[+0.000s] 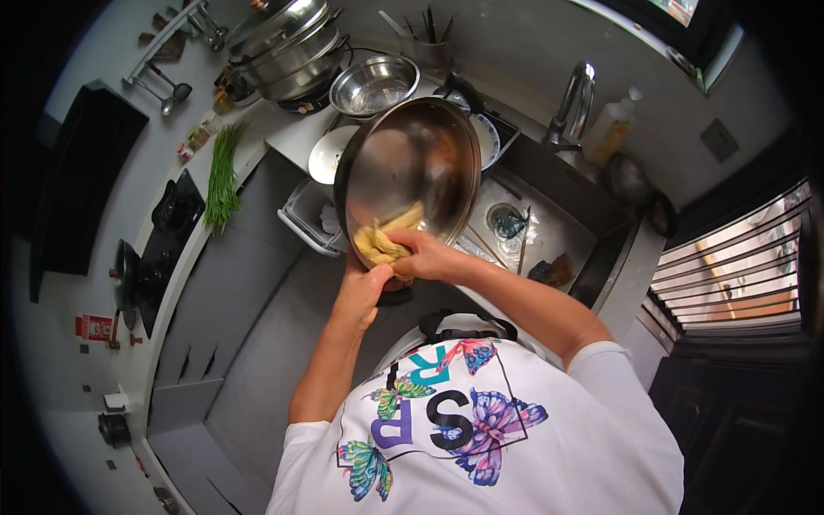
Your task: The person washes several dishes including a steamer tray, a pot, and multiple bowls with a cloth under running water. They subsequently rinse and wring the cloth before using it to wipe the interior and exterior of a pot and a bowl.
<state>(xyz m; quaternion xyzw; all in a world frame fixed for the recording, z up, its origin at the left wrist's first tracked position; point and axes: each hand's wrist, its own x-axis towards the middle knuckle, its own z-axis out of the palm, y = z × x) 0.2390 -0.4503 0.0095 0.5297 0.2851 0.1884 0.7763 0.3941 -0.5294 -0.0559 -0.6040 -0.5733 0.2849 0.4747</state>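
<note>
A wide stainless-steel pan [399, 161] with dark handles is tilted up in front of me, its shiny inside facing me. My left hand [360, 290] grips its near rim, thumb on top and the other fingers hidden beneath. Bunched in my right hand [425, 256] is a yellow cloth [380, 241], pressed against the pan's inner wall close to my left thumb. The pan hangs above the counter edge, between a white bowl [327, 154] and the sink [560, 206].
Chopsticks and a dark brown scrubber [552, 270] lie in the sink under the faucet [573, 96]. Behind the pan stand a steel basin [374, 87] and a stacked steamer [286, 58]. An open bin [312, 215] sits below the counter. Green stalks [223, 177] lie left, near the stove [168, 244].
</note>
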